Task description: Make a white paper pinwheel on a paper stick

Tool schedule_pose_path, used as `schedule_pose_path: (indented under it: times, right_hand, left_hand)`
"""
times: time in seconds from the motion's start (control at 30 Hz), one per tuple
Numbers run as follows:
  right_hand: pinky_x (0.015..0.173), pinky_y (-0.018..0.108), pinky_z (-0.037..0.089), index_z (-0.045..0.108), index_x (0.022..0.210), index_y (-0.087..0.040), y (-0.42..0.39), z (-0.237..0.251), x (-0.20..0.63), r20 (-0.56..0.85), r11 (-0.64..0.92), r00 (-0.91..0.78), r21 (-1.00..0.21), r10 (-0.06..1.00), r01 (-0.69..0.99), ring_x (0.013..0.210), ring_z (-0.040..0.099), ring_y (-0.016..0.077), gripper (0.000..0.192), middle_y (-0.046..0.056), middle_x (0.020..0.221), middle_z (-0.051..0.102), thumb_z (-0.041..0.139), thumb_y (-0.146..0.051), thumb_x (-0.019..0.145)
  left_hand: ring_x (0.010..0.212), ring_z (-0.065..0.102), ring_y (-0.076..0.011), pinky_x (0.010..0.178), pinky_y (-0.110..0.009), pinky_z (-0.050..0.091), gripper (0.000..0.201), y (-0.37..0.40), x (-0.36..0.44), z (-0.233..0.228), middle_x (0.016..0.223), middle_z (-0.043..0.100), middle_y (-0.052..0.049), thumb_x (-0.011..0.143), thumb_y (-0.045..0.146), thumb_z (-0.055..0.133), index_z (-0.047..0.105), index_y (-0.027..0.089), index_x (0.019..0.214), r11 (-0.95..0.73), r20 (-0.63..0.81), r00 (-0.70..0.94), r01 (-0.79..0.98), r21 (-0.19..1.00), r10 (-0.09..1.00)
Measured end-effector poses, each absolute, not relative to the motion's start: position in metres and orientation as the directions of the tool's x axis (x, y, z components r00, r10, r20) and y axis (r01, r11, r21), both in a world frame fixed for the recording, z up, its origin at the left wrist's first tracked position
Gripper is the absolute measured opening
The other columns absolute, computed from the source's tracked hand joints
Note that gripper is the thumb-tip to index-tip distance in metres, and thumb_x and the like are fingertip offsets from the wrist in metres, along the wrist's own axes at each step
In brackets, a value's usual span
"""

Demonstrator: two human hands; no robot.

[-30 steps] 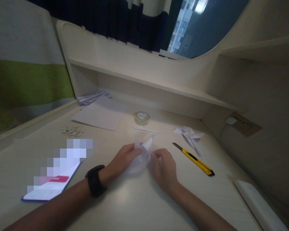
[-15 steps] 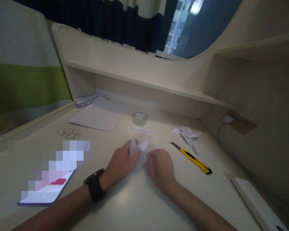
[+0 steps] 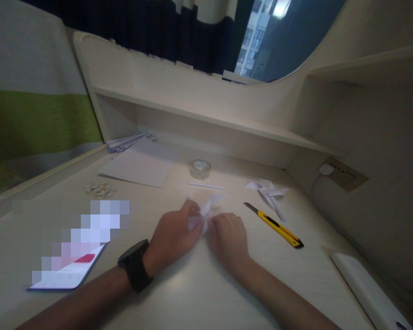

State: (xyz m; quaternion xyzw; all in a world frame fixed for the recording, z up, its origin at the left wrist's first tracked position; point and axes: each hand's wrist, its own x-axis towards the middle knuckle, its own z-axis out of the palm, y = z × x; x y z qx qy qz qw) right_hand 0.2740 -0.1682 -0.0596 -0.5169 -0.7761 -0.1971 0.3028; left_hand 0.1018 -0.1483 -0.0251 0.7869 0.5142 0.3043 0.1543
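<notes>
A folded white paper pinwheel (image 3: 206, 211) is between my hands, low over the desk, with its blades partly blurred. My left hand (image 3: 177, 231), with a black watch on the wrist, pinches its left side between thumb and fingers. At the lower right of the paper, the curled fingers of my right hand (image 3: 229, 238) are closed on it; the fingertips are hidden. Just beyond lies a rolled white paper stick (image 3: 205, 185). A second paper pinwheel (image 3: 268, 190) on a stick rests to the right, near a yellow utility knife (image 3: 277, 227) whose blade is out.
A roll of clear tape (image 3: 200, 169) stands behind the stick. White paper sheets (image 3: 141, 162) and paper strips (image 3: 127, 143) lie at the back left, near a pile of small pale pieces (image 3: 100, 189). A phone (image 3: 79, 270) lies front left; a white device (image 3: 368, 288) sits right.
My left fingers have shifted their hold, and the paper's left blade is now more folded under them. My right hand stays almost in place.
</notes>
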Motion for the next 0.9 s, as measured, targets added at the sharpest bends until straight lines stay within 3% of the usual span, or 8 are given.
schedule_pose_path:
  times: [0.1, 0.2, 0.33, 0.4, 0.6, 0.9]
  right_hand:
    - [0.066, 0.035, 0.031, 0.057, 0.081, -0.018, -0.1691, -0.0582, 0.2728, 0.691, 0.378, -0.312, 0.061, 0.652, 0.924, 0.072, 0.049, 0.0204, 0.017, 0.005, 0.073, 0.06, 0.044, -0.021, 0.093]
    - [0.066, 0.035, 0.03, 0.057, 0.082, -0.018, -0.17, -0.0569, 0.2721, 0.698, 0.365, -0.33, 0.106, 0.635, 0.925, 0.071, 0.047, 0.0207, 0.019, 0.006, 0.073, 0.06, 0.043, -0.02, 0.094]
    - [0.065, 0.035, 0.028, 0.057, 0.081, -0.018, -0.1708, -0.0556, 0.2718, 0.703, 0.353, -0.354, 0.155, 0.617, 0.923, 0.07, 0.046, 0.0201, 0.019, 0.005, 0.072, 0.06, 0.043, -0.019, 0.094]
    - [0.065, 0.035, 0.028, 0.057, 0.08, -0.018, -0.1707, -0.0554, 0.2719, 0.696, 0.356, -0.371, 0.174, 0.615, 0.918, 0.07, 0.046, 0.0198, 0.02, 0.005, 0.072, 0.059, 0.043, -0.019, 0.094]
    - [0.064, 0.035, 0.027, 0.057, 0.082, -0.018, -0.1706, -0.0561, 0.2725, 0.674, 0.372, -0.401, 0.197, 0.62, 0.907, 0.069, 0.046, 0.0197, 0.018, 0.005, 0.073, 0.06, 0.044, -0.018, 0.094]
    - [0.065, 0.035, 0.029, 0.057, 0.083, -0.017, -0.1713, -0.0518, 0.2747, 0.707, 0.372, -0.393, 0.195, 0.588, 0.907, 0.07, 0.046, 0.0198, 0.018, 0.005, 0.073, 0.06, 0.043, -0.018, 0.095]
  left_hand:
    - [0.082, 0.069, -0.0237, 0.071, -0.032, 0.048, 0.017, -0.1436, 0.1014, -0.0253, 0.086, 0.074, -0.001, 0.081, 0.03, 0.056, 0.054, 0.023, 0.096, -0.365, 0.27, 0.246, 0.674, 0.643, 0.931]
    - [0.081, 0.069, -0.0225, 0.071, -0.031, 0.049, 0.01, -0.1413, 0.1012, -0.0241, 0.081, 0.074, -0.001, 0.077, 0.032, 0.06, 0.059, 0.022, 0.08, -0.298, 0.199, 0.225, 0.638, 0.71, 0.954]
    - [0.059, 0.068, -0.0169, 0.046, -0.023, 0.045, 0.01, -0.1429, 0.1041, -0.0255, 0.082, 0.073, -0.001, 0.077, 0.031, 0.059, 0.057, 0.022, 0.081, -0.137, 0.028, 0.218, 0.502, 0.854, 0.976]
    - [0.055, 0.067, -0.0158, 0.043, -0.022, 0.043, 0.01, -0.1446, 0.1058, -0.027, 0.084, 0.073, 0.0, 0.078, 0.028, 0.057, 0.054, 0.023, 0.085, -0.138, 0.031, 0.231, 0.465, 0.874, 0.973]
    - [0.085, 0.069, -0.0194, 0.071, -0.027, 0.048, 0.007, -0.1462, 0.1061, -0.0306, 0.085, 0.071, 0.001, 0.079, 0.019, 0.055, 0.054, 0.023, 0.085, -0.375, 0.26, 0.281, 0.531, 0.76, 0.924]
    - [0.079, 0.068, -0.022, 0.068, -0.03, 0.045, 0.006, -0.1507, 0.1072, -0.031, 0.084, 0.07, 0.0, 0.082, 0.025, 0.055, 0.055, 0.023, 0.088, -0.408, 0.293, 0.283, 0.634, 0.657, 0.913]
